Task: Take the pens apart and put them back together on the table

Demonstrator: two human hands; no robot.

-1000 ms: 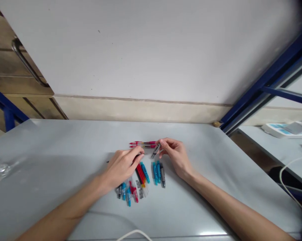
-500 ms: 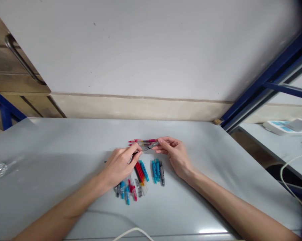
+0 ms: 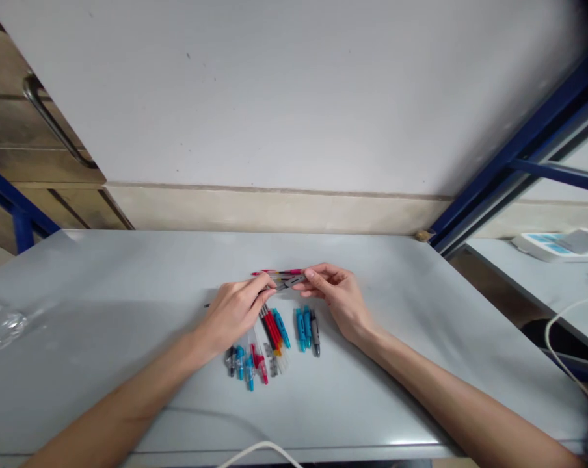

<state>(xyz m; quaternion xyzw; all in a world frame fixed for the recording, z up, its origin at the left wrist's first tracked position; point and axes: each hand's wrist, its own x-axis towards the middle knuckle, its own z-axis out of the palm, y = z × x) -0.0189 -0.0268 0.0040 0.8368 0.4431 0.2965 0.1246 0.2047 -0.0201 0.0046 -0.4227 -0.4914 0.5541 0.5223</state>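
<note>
My right hand (image 3: 340, 296) is closed, pinching a grey pen grip (image 3: 294, 281) between thumb and fingers. Across from it, my left hand (image 3: 235, 312) is closed in a pinch on a thin dark pen, largely covered by the fingers. The pen's point meets the near end of the grip; whether it is inside, I cannot tell. Just behind the fingertips lie pink pens (image 3: 289, 272). Below my left hand are red refills (image 3: 272, 328), a blue grip (image 3: 281, 328) and clear barrels with coloured ends (image 3: 250, 374). Blue grips (image 3: 304, 328) and another grey grip (image 3: 315, 335) sit near my right wrist.
The grey table (image 3: 142, 260) meets a white wall (image 3: 294, 97) at the back. A crumpled clear plastic bag (image 3: 4, 328) lies at the left. A white cable (image 3: 262, 446) loops at the front edge. Blue metal posts (image 3: 489, 162) stand at the right.
The grey grip has turned slightly in my right hand and come closer to my left fingertips, so less of the thin tip shows between them. The view has shifted a little.
</note>
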